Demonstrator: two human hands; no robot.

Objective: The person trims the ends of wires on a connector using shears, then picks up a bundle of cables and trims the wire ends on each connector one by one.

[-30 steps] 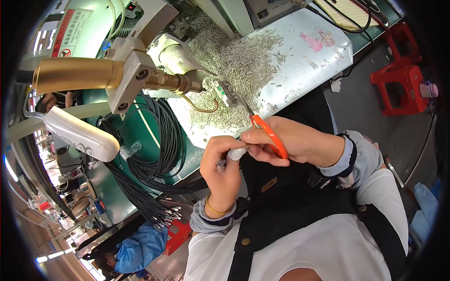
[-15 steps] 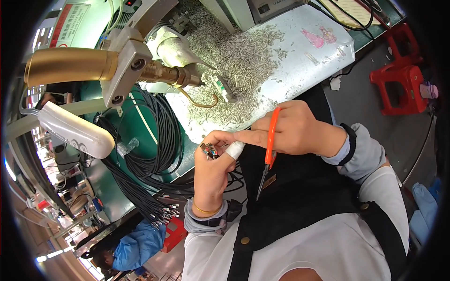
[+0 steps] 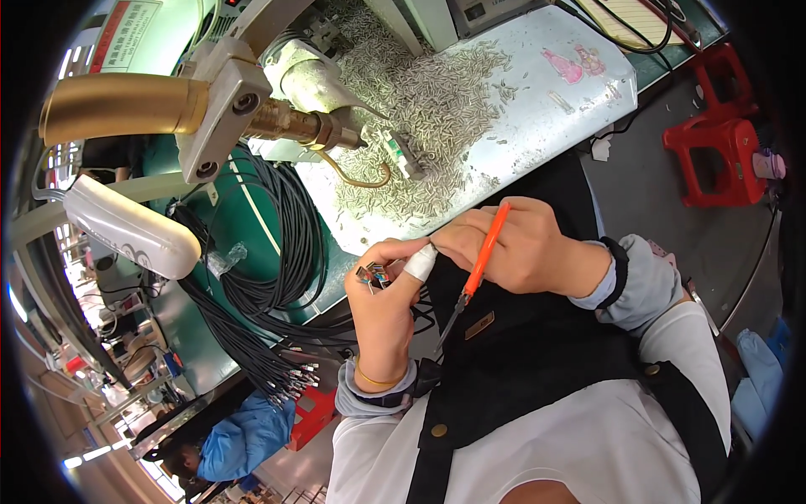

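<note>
My left hand [image 3: 379,311] is closed around a bunch of cable ends [image 3: 372,275], whose small metal connectors and coloured wires stick out between thumb and forefinger. White tape [image 3: 421,262] wraps the left thumb. My right hand [image 3: 520,248] keeps an orange-handled tool [image 3: 485,254] with a long, thin, dark metal tip against its palm side, the tip pointing down toward my apron. The right fingertips pinch together right at the left thumb and forefinger tips. Whatever lies between those fingertips is too small to make out.
A soldering station with a brass-coloured handle [image 3: 126,107] stands over a metal plate [image 3: 537,126] strewn with small silver pieces. A white lamp [image 3: 130,227] hangs at the left. Coiled black cables [image 3: 294,244] lie on the green bench. Red stools [image 3: 718,160] are at the right; a person in blue [image 3: 248,437] sits lower left.
My right hand has lowered slightly, and the orange-handled tool has tilted, its tip swinging left. Both hands' fingertips stay together.
</note>
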